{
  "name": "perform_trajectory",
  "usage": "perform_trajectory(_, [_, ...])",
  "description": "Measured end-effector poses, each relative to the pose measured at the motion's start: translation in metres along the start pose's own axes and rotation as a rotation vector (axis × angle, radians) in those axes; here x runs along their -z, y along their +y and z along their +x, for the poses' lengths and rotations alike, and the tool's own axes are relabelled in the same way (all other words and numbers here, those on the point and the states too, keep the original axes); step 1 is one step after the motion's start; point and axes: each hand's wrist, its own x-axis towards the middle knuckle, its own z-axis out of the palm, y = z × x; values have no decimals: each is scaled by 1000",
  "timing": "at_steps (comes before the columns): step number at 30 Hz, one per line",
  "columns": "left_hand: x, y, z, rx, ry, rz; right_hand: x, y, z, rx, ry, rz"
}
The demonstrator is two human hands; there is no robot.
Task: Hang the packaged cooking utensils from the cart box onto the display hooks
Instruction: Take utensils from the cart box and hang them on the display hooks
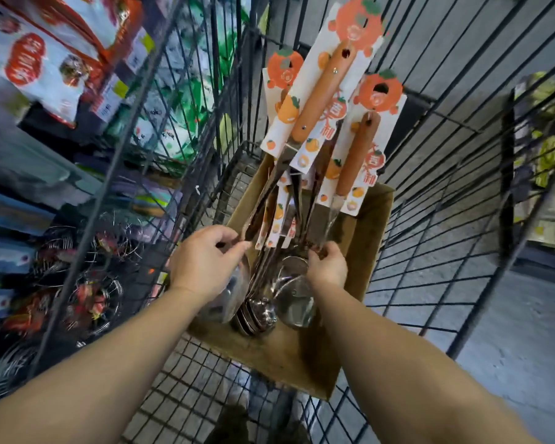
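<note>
A brown cardboard box (370,251) stands in a black wire cart (436,193). Several packaged utensils stand up out of it, with orange-brown handles (322,91) on white cards printed with orange fruit (378,91). Their steel ladle bowls (260,315) lie at the near end of the box. My left hand (205,261) pinches a metal shaft at the left of the bundle. My right hand (329,264) grips a shaft at the right, above a shiny bowl (293,299). No display hooks are visible.
Shelves on the left hold bagged goods (42,62) above and wire skimmers (87,283) below, seen through the cart's left side. Yellow-green packages (545,139) sit at the far right. Grey floor (510,331) lies right of the cart.
</note>
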Motion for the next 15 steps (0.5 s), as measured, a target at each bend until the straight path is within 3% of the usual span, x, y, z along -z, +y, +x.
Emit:
perform_trajectory(7, [26, 23, -26, -2, 41, -31, 33, -15, -65, 81, -25, -10])
perform_trajectory(15, [93, 77, -105, -48, 129, -75, 107, -56, -172, 341, -83, -100])
